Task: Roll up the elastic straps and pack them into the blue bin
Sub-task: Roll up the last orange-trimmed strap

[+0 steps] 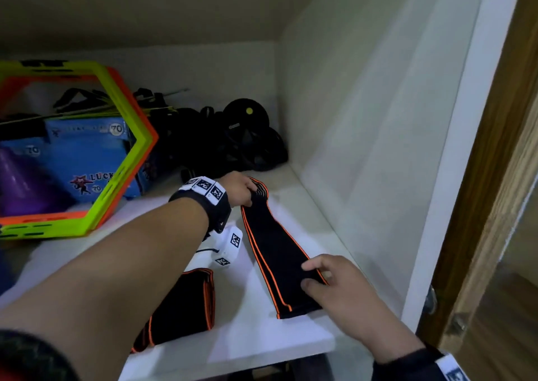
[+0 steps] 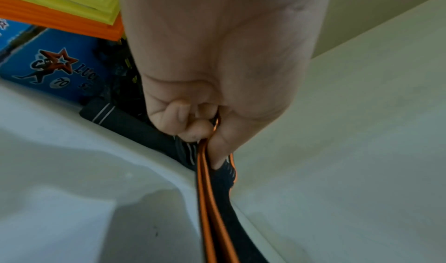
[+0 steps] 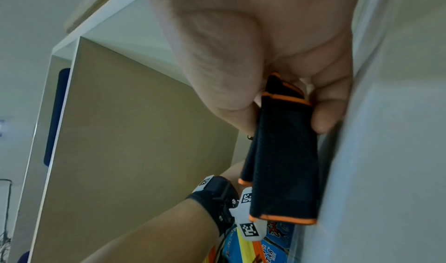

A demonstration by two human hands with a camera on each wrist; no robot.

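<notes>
Inside a white cupboard, a person stretches a black elastic strap (image 1: 276, 252) with orange edging along the right side of the shelf (image 1: 250, 343), just beside the right wall. Nearest the camera, the right hand (image 1: 346, 296) pinches the strap's near end, thumb on one face and fingers (image 3: 325, 114) curled onto the other, as the right wrist view shows. To the left of it, at the shelf's front edge, a second black-and-orange strap (image 1: 180, 308) lies folded, partly under the left forearm. A white tagged wrist device (image 1: 230, 246) hangs between the two straps. Farther back, the left hand (image 1: 238, 188) grips the far end of the stretched strap, its fingers (image 2: 178, 114) curled tight round the orange-trimmed fabric. At far left, stacked green and orange hexagonal frames (image 1: 128, 159) lean over blue printed boxes (image 1: 84, 153) and a purple cone (image 1: 20, 182). Against the back wall sits a pile of black gear (image 1: 247, 139), one piece marked with a yellow dot.
</notes>
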